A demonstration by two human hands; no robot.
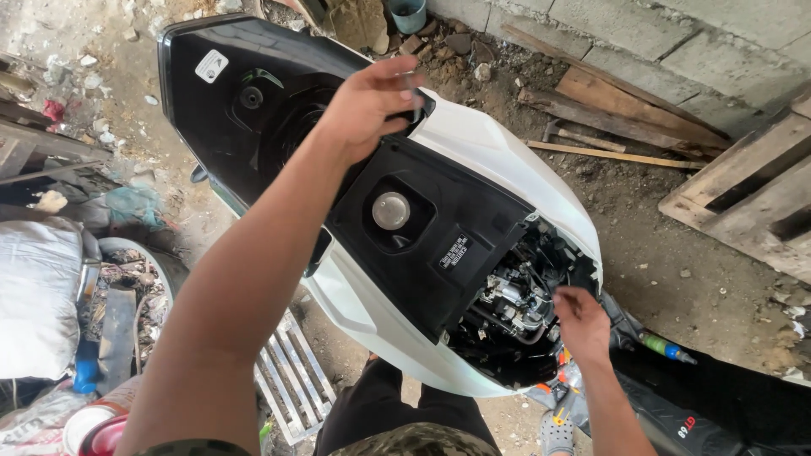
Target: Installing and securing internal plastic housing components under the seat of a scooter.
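A white scooter [498, 156] stands below me with its black seat [245, 110] raised, and the black under-seat tub [439, 228] shows a silver fuel cap [391, 209]. My left hand [367, 101] reaches over the tub's far rim at the seat hinge. Its fingers curl round a small grey part [412, 87]. My right hand [581, 321] rests at the near edge of the open engine bay [515, 308]. Its bunched fingertips point at hoses and metal parts. Whatever they hold is hidden.
Wooden planks [625, 105] and a pallet [752, 194] lie on the dirt floor at the right. A white sack [34, 295], a tyre [139, 262] and scrap sit at the left. A metal grille [291, 380] lies by my legs. A screwdriver [663, 348] lies near my right hand.
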